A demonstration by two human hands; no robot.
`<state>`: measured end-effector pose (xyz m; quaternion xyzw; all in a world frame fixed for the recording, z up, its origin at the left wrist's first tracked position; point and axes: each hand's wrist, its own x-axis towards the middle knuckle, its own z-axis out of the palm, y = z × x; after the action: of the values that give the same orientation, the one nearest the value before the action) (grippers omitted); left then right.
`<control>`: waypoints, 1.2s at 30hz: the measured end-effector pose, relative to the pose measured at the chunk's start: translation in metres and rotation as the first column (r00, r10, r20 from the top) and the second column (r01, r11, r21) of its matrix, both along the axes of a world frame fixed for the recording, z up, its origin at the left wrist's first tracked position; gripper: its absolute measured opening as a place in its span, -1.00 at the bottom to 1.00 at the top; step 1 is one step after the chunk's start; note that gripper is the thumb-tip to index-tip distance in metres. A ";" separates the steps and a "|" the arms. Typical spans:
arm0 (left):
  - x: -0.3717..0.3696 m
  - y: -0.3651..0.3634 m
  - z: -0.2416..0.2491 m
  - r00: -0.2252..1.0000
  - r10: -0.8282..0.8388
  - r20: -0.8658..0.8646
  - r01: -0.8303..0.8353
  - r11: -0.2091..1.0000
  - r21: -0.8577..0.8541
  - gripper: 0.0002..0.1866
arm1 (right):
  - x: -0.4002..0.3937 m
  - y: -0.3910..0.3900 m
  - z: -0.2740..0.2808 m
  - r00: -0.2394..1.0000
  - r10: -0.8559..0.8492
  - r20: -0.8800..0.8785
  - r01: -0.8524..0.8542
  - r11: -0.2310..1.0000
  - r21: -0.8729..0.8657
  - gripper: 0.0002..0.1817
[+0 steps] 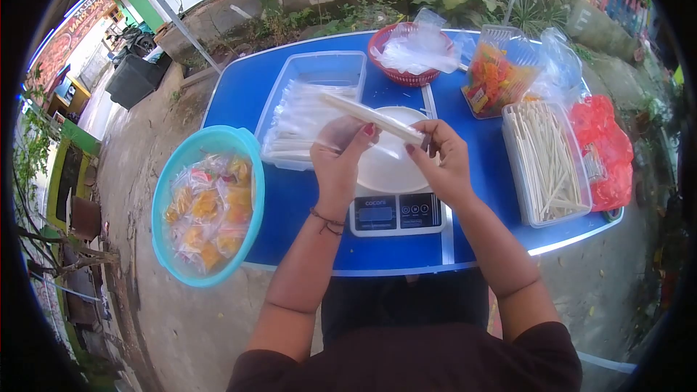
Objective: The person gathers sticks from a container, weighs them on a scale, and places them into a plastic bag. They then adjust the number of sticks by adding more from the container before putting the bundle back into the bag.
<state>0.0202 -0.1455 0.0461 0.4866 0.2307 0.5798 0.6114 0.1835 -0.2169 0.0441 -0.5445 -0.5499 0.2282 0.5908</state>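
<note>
Hands are meeting above the scale point(396, 212): the right hand point(444, 162) is pinching the near end of a long white plastic sleeve point(370, 117), while the left hand point(340, 158) is closing its fingers around the middle. The sleeve's long axis is running up-left from the right hand, toward the clear tub point(311, 72) of similar sleeves. It is looking slim, flat and translucent, hovering above the blue worktop point(290, 203).

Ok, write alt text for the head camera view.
Two bare hands, left hand and right hand, hold a long narrow clear plastic sleeve over a digital scale on a blue table. A teal basin of wrapped snacks sits at left, a clear tub of wooden sticks at right.
</note>
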 end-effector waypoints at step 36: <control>-0.001 0.001 0.000 0.990 -0.058 0.125 0.074 0.989 -0.126 -0.81 | 0.010 0.000 0.011 0.886 0.309 -0.346 -0.332 0.943 -0.005 -0.74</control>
<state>0.0196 -0.1446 0.0459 0.4171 0.2141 0.5714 0.6736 0.1933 -0.2169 0.0552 -0.4169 -0.5141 0.4307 0.6134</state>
